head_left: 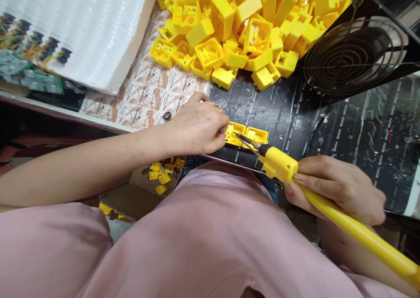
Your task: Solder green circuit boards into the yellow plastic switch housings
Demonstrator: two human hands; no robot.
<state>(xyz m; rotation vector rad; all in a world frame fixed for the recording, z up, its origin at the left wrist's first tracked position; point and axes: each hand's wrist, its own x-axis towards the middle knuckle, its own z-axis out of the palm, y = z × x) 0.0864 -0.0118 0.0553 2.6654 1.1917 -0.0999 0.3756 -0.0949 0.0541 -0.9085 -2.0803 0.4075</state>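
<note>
Two small open yellow housings stand side by side near the front edge of the black bench: a left housing [237,128] and a right housing [257,134]. My left hand [203,125], with a ring on one finger, is closed at the left housing; its fingertips are partly hidden, and what they pinch there cannot be made out. My right hand [337,186] grips a yellow tool [278,163] with a thick yellow cable or sleeve behind it. The tool's dark, thin tip reaches over the left housing.
A heap of yellow housings [210,53] lies at the back. A black fan [351,61] stands at the back right. White foam sheeting [98,26] and green circuit boards [42,75] are at the left. Below the bench edge, a cardboard box [141,193] holds yellow pieces.
</note>
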